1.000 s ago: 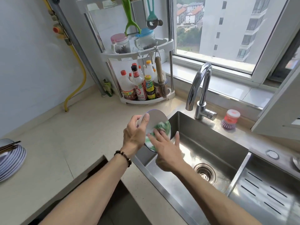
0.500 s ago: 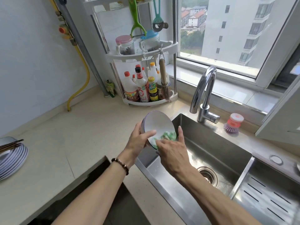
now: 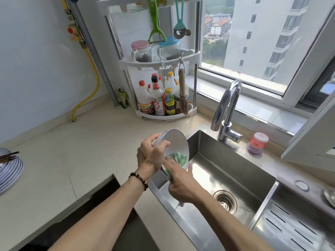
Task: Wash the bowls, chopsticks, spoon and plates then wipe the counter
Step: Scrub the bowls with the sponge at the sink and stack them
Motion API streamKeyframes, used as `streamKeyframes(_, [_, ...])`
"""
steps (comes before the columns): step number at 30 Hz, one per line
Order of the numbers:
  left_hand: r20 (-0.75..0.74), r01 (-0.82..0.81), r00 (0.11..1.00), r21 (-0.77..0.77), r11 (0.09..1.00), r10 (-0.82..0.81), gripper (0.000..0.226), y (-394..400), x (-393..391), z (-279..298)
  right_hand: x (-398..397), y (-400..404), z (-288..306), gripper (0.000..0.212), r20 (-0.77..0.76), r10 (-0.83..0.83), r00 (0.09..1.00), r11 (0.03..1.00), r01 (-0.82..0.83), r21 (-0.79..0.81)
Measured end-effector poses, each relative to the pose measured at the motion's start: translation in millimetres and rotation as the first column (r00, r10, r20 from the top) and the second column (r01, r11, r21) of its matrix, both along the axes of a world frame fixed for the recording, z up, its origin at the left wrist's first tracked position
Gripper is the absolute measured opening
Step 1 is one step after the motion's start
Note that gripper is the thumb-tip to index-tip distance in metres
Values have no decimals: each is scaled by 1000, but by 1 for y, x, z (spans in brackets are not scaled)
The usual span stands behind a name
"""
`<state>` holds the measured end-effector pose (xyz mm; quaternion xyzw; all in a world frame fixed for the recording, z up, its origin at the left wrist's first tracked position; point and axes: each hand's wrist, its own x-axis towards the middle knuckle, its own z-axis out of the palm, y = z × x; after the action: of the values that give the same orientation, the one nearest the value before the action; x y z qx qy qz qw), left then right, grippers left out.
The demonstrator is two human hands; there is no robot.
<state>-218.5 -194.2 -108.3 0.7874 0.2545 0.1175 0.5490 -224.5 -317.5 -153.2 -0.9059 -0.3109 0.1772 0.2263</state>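
Over the stainless steel sink [image 3: 226, 171], my left hand [image 3: 151, 156] grips a tilted white round bowl [image 3: 175, 144], fingers clamped on its rim; my right hand [image 3: 181, 183] presses a green scrubbing cloth [image 3: 178, 159] inside. Striped plates [image 3: 10, 171] and dark chopsticks [image 3: 9, 155] wait unwashed on the beige surface [image 3: 72, 151], apparently.

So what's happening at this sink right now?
A person is washing up. The left hand grips a white bowl by its rim, tilted over the sink, while the right hand presses a green sponge inside it. No water runs from the faucet. A stack of striped plates with chopsticks on top waits at the counter's left edge.
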Motion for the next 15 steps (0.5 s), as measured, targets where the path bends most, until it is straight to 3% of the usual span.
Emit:
streamKeyframes(1, [-5, 12, 1000, 5, 1000, -12, 36, 3, 2, 0, -2, 0, 3, 98, -71, 10, 997, 998, -6, 65])
streamKeyframes(2, [-21, 50, 999, 14, 999, -49, 37, 7, 3, 2, -2, -4, 5, 98, -47, 30, 998, 998, -27, 63])
streamKeyframes(5, [-71, 150, 987, 34, 988, -148, 57, 16, 5, 3, 9, -23, 1, 89, 284, 118, 951, 977, -60, -204])
streamKeyframes(6, [-65, 133, 989, 22, 991, -131, 62, 16, 6, 3, 11, -24, 1, 87, 319, 114, 941, 971, -38, -236])
streamKeyframes(8, [-28, 48, 998, -22, 999, -48, 69, 13, 8, 0, 8, -15, 4, 89, 224, 29, 974, 994, -3, -113])
streamKeyframes(10, [-13, -34, 999, -55, 998, 33, 68, 11, 10, -1, -3, 0, 10, 90, -57, -40, 998, 991, 47, 124])
streamKeyframes(11, [-14, -44, 999, -64, 997, 43, 66, 11, 11, -1, -7, 3, 9, 88, -119, -41, 992, 975, 66, 211])
streamKeyframes(13, [-27, 1, 1000, -52, 999, -3, 63, 16, 11, 1, -5, -4, 4, 82, -12, -34, 999, 980, 36, 197])
streamKeyframes(15, [-41, 78, 996, -53, 996, -80, 43, 27, 12, 1, 8, -16, -8, 75, 292, 34, 956, 999, -34, -6])
